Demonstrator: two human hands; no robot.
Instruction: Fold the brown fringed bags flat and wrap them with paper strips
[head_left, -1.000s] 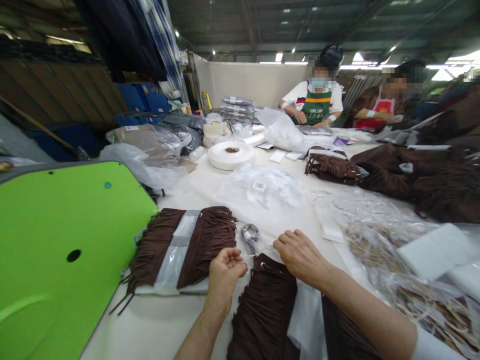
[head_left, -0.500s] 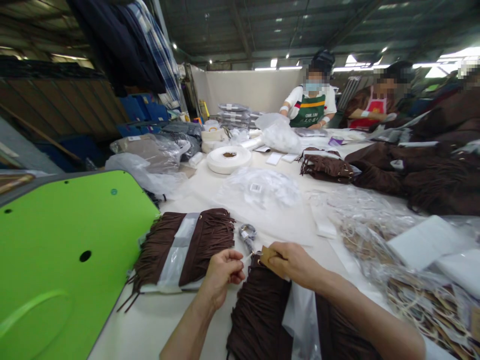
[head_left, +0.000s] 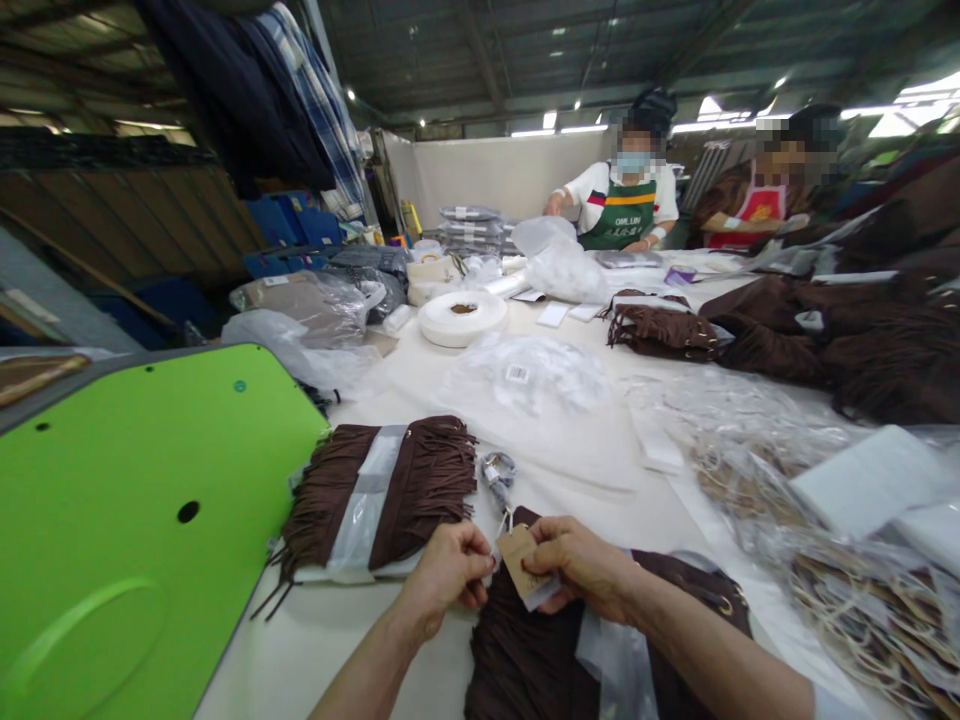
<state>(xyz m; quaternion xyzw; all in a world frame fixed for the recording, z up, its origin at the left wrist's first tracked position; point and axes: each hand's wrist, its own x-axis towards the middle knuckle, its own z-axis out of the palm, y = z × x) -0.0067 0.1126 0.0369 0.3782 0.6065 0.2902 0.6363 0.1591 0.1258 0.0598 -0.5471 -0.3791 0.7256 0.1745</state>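
My right hand (head_left: 589,568) holds a brown cardboard hang tag (head_left: 516,556) between thumb and fingers, with a pale piece showing below it. Close beside it, my left hand (head_left: 446,578) is closed in a pinch on the tag's thin white string (head_left: 495,548). Both are above the near end of a dark brown fringed bag (head_left: 517,655), which has a clear plastic band (head_left: 619,650) around it. Just beyond the tag lies a plastic-wrapped metal clasp (head_left: 497,474). To the left rests a second fringed bag (head_left: 420,480), also banded in plastic.
A bright green panel (head_left: 112,500) stands at the left. Clear bags (head_left: 540,375) and a white tape roll (head_left: 463,318) lie ahead. Corded tags (head_left: 862,620) in plastic fill the right side, near brown fringed goods (head_left: 847,340). Two co-workers (head_left: 626,205) are across the table.
My right hand has turned the tag so its face shows and lowered it slightly. My left hand has shifted a little nearer to me. The view has moved slightly.
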